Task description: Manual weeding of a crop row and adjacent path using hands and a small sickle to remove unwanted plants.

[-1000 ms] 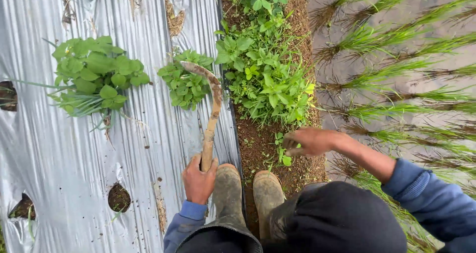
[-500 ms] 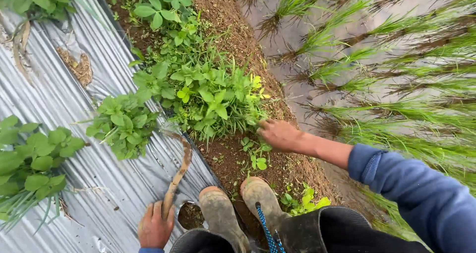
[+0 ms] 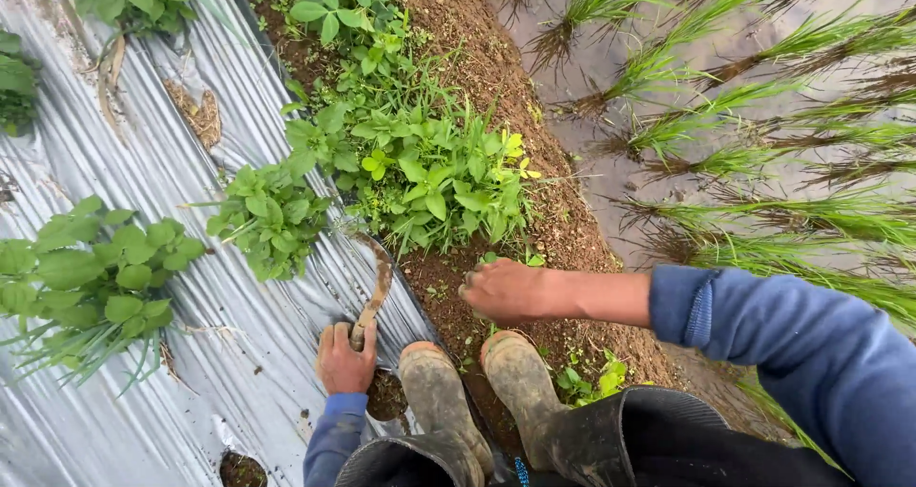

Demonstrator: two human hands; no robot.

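Gripping the wooden handle of a small curved hand hoe [image 3: 372, 296], my left hand [image 3: 345, 358] is staying closed around the near end of the tool, its muddy blade reaching far toward the weeds [image 3: 434, 172] at the edge of the silver plastic mulch sheet [image 3: 105, 420]. My right hand [image 3: 506, 290] is resting low over the bare soil of the ridge [image 3: 572, 229], fingers curled in and muddy; I cannot tell whether they are pinching anything.

From the head view, compared with a second ago, I am leaning further in: the weed clump is sitting larger and nearer, the hoe blade is lying lower against the sheet edge, and the right hand is coming in closer to my two muddy boots [image 3: 482, 392]. I am judging that the weeding is moving along to this clump.

I am seeing no packages, labels or signs. Leafy plants [image 3: 95, 277] are growing through holes in the sheet on the left, and flooded ground with grassy seedlings [image 3: 763, 144] is lying on the far right.
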